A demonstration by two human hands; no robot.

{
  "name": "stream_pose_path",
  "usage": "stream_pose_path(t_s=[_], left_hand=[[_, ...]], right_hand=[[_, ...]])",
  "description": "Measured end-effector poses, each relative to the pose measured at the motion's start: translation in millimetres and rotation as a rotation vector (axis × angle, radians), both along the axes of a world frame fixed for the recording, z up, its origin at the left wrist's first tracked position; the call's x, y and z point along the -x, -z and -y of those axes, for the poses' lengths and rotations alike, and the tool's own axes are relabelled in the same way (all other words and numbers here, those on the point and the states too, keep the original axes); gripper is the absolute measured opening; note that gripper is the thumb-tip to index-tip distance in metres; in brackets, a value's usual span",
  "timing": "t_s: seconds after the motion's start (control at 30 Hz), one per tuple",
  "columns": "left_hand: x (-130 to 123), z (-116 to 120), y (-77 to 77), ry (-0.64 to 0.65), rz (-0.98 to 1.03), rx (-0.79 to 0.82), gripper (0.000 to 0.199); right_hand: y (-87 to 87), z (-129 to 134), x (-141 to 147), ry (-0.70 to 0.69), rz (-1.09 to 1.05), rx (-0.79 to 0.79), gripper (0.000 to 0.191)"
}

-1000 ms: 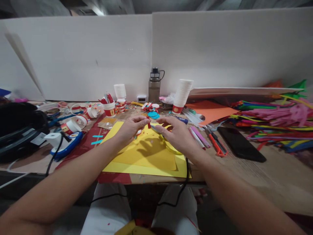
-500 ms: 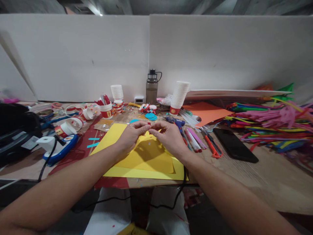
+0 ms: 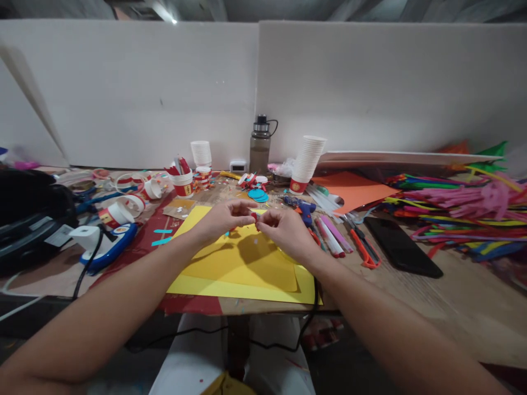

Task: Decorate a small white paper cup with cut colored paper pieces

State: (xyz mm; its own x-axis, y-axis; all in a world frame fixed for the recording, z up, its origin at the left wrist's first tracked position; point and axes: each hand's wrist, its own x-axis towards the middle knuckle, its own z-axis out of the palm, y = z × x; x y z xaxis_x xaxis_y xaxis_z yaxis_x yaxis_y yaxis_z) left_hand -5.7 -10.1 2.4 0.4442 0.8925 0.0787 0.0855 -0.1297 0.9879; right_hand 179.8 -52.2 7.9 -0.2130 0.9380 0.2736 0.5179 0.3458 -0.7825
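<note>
Over the yellow sheets (image 3: 234, 271), my left hand (image 3: 226, 221) and my right hand (image 3: 286, 230) meet at the fingertips. Pinched between them is a small red piece (image 3: 254, 216), perhaps paper; most of it is hidden by the fingers. Both hands are closed in a pinch, thumbs facing each other. Just beyond them lies a pile of blue paper discs (image 3: 258, 195). A blue glue gun (image 3: 305, 208) rests right of my right hand, and a tiny pale scrap (image 3: 256, 241) shows on the yellow sheet beneath.
Markers (image 3: 329, 237), an orange cutter (image 3: 364, 247) and a black phone (image 3: 403, 247) lie to the right, with pipe cleaners (image 3: 465, 197) beyond. Stacked paper cups (image 3: 308, 162) and a water bottle (image 3: 260, 148) stand behind. At left sits a blue-white power strip (image 3: 111, 252). A black cable (image 3: 315, 291) crosses the table edge.
My left fingers have spread a little more around the small red piece, and both hands sit slightly lower. The whole view has shifted slightly, with table things appearing further right.
</note>
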Motion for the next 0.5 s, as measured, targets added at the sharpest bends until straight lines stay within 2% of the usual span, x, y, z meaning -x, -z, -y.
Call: stream_pose_path(t_s=[0.13, 0.2, 0.33, 0.5], left_hand=[[12, -10, -4.9, 0.169, -0.114, -0.015, 0.041], [16, -12, -7.9, 0.196, -0.213, -0.047, 0.036], [20, -13, -13.7, 0.054, -0.390, -0.176, 0.021], [17, -11, -15.2, -0.056, -0.558, -0.292, 0.019]], right_hand=[[1.7, 2, 1, -0.011, 0.097, -0.018, 0.017], [1.0, 3, 1, 0.000, 0.139, -0.010, 0.016], [-1.7, 5, 4, 0.067, 0.310, 0.003, 0.008], [1.8, 8, 9, 0.074, 0.567, -0.077, 0.010]])
